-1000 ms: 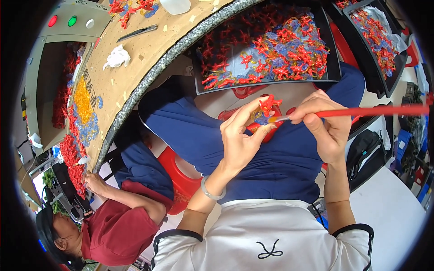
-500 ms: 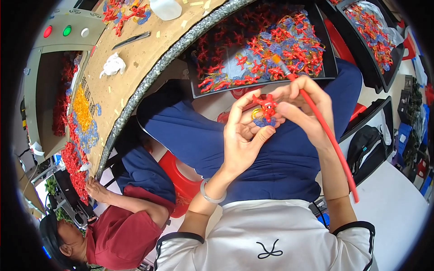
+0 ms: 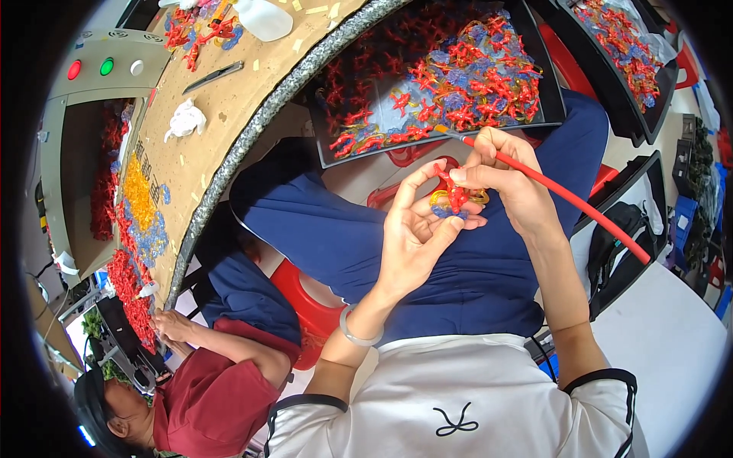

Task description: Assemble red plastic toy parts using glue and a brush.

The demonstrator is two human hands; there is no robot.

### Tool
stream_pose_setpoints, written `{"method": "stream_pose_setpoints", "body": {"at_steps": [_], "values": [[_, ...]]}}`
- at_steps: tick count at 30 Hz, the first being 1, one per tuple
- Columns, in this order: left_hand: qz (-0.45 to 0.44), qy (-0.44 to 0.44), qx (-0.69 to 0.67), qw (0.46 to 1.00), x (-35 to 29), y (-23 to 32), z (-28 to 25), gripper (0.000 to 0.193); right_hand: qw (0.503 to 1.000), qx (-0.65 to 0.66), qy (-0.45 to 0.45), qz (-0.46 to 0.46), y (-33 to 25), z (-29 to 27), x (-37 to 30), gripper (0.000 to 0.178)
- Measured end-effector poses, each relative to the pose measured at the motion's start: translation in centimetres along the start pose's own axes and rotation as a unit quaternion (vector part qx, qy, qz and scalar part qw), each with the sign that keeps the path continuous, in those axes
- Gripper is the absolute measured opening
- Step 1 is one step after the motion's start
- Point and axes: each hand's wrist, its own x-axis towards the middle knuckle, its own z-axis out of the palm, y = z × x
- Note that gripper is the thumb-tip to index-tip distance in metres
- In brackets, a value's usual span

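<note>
A small red plastic figure [image 3: 456, 197] with a clear blue base and a yellow piece is held over my lap. My left hand [image 3: 412, 240], palm up, supports it on curled fingers, with the thumb at the base. My right hand [image 3: 519, 187] grips a red-handled paintbrush [image 3: 592, 212] between bent fingers, its tip pointing away to the left, near the tray edge. That hand's thumb also presses on the figure's upper part. Part of the figure is hidden by my fingers.
A black tray [image 3: 553, 84] of similar red, blue and yellow figures lies just beyond my hands. Another black bin [image 3: 649, 126] of them stands at the far right. On the worktable [image 3: 252, 99] are a knife [image 3: 214, 77], crumpled tissue [image 3: 185, 120] and a white bottle [image 3: 265, 19]. A co-worker [image 3: 217, 382] sits at left.
The brush has swung to a flatter angle, its handle end rising to the right and its tip coming nearer me. My right thumb has moved onto the figure, which has turned.
</note>
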Motion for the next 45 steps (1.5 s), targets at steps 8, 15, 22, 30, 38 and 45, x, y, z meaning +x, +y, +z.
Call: {"method": "stream_pose_setpoints", "body": {"at_steps": [8,15,22,30,38,45], "values": [[0.008,-0.004,0.002,1.0,0.0,-0.2,-0.1,0.06,1.0,0.007,0.009,-0.018,0.4,-0.2,0.1,0.038],[0.037,0.024,0.096,0.994,0.0,-0.3,-0.1,0.063,0.999,0.014,-0.024,-0.021,0.3,-0.4,-0.1,0.031],[0.202,0.066,0.467,0.859,0.4,-0.1,-0.9,0.079,0.994,-0.026,-0.07,-0.08,0.9,-0.3,-0.1,0.023],[0.215,0.095,0.48,0.846,0.4,0.0,-1.3,0.078,0.987,-0.047,-0.105,-0.113,1.0,-0.5,0.0,0.029],[0.247,0.103,0.485,0.833,0.4,0.3,-1.1,0.078,0.992,0.007,-0.108,-0.072,1.9,-0.9,0.2,0.028],[0.253,0.092,0.465,0.843,0.3,0.6,-0.6,0.073,0.99,0.055,-0.123,-0.05,3.2,-1.4,0.5,0.03]]}}
